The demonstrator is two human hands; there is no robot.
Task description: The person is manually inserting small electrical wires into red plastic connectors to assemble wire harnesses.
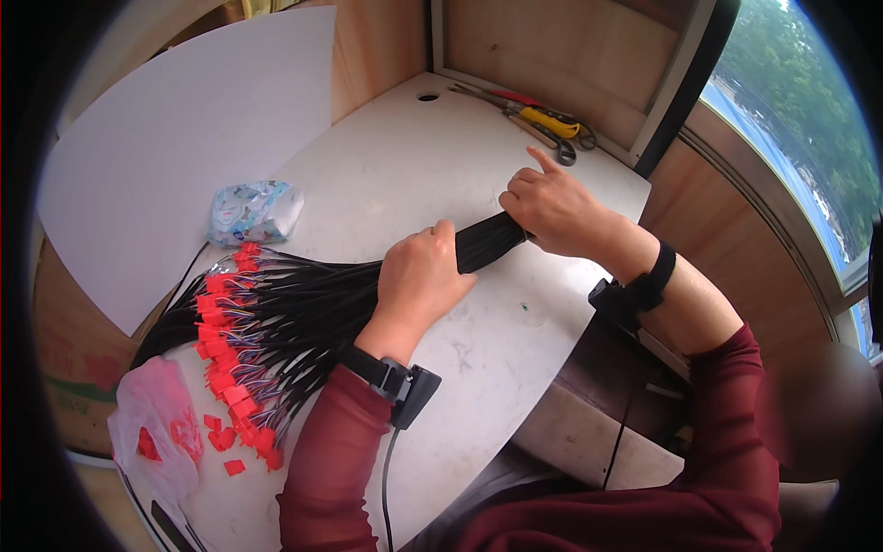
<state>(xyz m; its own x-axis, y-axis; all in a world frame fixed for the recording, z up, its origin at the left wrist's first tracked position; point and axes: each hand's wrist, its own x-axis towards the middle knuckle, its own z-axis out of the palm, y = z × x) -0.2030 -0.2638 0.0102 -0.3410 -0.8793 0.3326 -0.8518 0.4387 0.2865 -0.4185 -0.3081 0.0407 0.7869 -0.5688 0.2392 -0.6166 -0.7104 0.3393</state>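
A thick bundle of black cables [489,241] stretches across the white table, fanning out toward the left. Red connectors [221,354] with thin coloured wires tip the fanned ends. My left hand [421,281] is closed around the bundle where the strands come together. At the bundle's right end, my right hand [556,204] grips it with curled fingers, its index finger stretched out. What lies under the right palm is hidden. Each wrist wears a black strap with a small black box. Several loose red connectors [221,437] lie beside the fan.
A clear plastic bag [158,423] with red pieces sits at the left edge of the white table [515,368]. Behind the cables is a blue patterned soft pack [253,213]. A yellow-handled cutter [550,122] and scissors [563,152] lie at the back right, by a wooden partition.
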